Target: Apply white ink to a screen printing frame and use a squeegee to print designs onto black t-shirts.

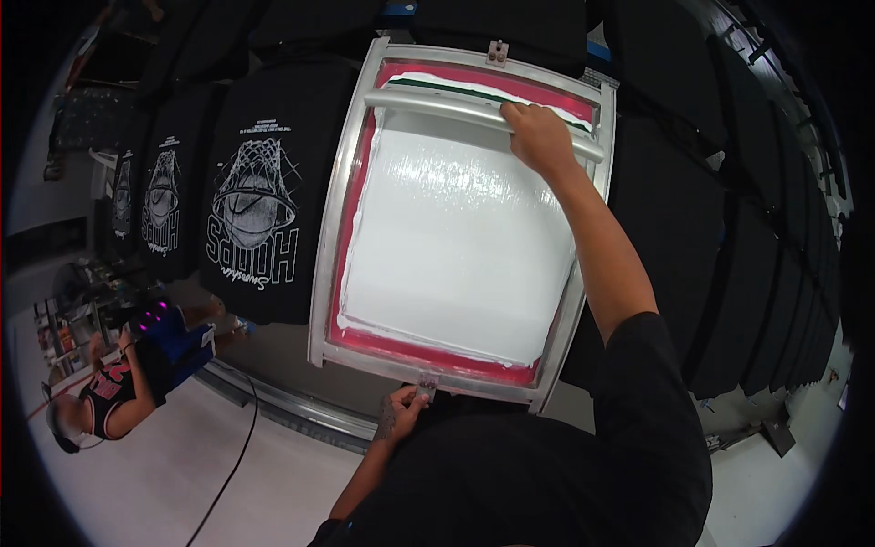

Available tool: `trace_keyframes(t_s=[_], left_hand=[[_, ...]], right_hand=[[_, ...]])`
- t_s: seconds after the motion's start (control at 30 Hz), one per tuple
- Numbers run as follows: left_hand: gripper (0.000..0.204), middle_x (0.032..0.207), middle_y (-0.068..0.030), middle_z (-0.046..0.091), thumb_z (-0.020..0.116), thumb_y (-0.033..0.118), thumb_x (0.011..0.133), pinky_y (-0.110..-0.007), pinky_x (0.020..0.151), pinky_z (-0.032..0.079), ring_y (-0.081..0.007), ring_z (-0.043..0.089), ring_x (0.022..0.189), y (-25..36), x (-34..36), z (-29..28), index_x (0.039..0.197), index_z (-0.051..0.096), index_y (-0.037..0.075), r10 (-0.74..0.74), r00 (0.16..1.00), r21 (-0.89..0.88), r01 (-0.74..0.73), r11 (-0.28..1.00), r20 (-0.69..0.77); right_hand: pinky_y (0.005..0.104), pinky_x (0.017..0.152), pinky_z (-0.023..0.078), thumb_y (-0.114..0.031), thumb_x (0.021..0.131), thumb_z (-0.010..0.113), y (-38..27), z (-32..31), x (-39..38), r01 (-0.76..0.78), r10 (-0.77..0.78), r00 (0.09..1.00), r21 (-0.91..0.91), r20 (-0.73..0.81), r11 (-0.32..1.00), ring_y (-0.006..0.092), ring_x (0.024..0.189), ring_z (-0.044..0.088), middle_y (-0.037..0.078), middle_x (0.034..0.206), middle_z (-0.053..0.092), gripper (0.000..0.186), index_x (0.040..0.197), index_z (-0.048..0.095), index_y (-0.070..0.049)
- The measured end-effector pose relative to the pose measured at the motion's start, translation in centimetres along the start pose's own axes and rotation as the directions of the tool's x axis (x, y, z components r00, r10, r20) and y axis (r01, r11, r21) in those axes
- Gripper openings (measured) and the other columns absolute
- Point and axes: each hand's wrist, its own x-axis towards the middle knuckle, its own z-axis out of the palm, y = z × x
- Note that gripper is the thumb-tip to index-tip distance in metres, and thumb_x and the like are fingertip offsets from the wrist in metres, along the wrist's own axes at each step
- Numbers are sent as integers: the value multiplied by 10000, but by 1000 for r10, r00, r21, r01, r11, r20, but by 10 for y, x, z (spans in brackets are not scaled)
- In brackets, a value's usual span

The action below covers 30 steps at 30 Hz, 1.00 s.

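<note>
A screen printing frame point(334, 237) with metal edges lies in front of me, its mesh bordered in pink. White ink point(456, 264) covers most of the mesh, glossy toward the far part. Across the far end rests a squeegee point(433, 106) with a long silvery handle and a dark green strip behind it. My right hand point(540, 137) is closed over that handle, right of its middle. At the near edge of the frame, my left hand point(403, 410) is closed with thumb and fingers on a small metal bracket point(427, 383).
Black T-shirts point(251, 191) printed with a white basketball hoop lie on boards to the left. Plain black shirts point(670, 246) fan out on the right. At lower left another person point(123, 387) stands by shelves point(66, 333). A black cable point(239, 456) crosses the pale floor.
</note>
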Motion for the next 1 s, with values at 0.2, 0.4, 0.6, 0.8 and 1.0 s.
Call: trace_keyframes(t_s=[0.2, 0.4, 0.6, 0.8, 1.0], left_hand=[[188, 819, -33, 714, 687, 195, 990, -267, 720, 520, -96, 665, 782, -13, 3, -11, 1010, 719, 11, -4, 996, -39, 8, 999, 88], [228, 883, -24, 731, 687, 204, 984, -279, 769, 529, -86, 654, 809, -3, 16, -29, 1109, 734, 19, -33, 980, 115, 11, 993, 198], [246, 901, -44, 746, 703, 193, 975, -281, 751, 547, -100, 667, 768, -10, 18, -18, 1140, 736, 14, 29, 982, -40, -22, 999, 187], [188, 869, -15, 722, 708, 181, 979, -215, 617, 511, -60, 624, 682, -3, 21, -20, 1040, 738, 6, 6, 952, 18, -12, 1000, 306], [233, 759, 4, 663, 734, 233, 960, -227, 579, 504, -48, 592, 635, -5, 33, -30, 1012, 747, 7, -45, 923, -12, 53, 999, 382]], right_hand=[[417, 808, 537, 11, 751, 677, -58, -17, -59, 27, -30, 998, 56, 52, 998, 295, 858, 666, 104, 903, 675, 297, 1035, 644, -67], [426, 760, 535, -24, 747, 697, -139, -106, -131, -112, 69, 976, 203, 209, 973, 298, 825, 657, 71, 887, 670, 333, 1065, 630, -93], [416, 755, 526, -10, 743, 675, -217, -143, -206, -180, -18, 870, 350, 493, 919, 297, 844, 657, 86, 922, 679, 330, 1065, 643, -72], [409, 764, 527, -3, 741, 676, -267, -137, -245, -255, 51, 867, 354, 495, 900, 282, 860, 665, 79, 930, 682, 323, 1057, 644, -60], [409, 775, 529, -5, 744, 679, -279, -117, -247, -302, 101, 831, 291, 547, 908, 290, 856, 677, 87, 908, 690, 321, 1061, 648, -53]])
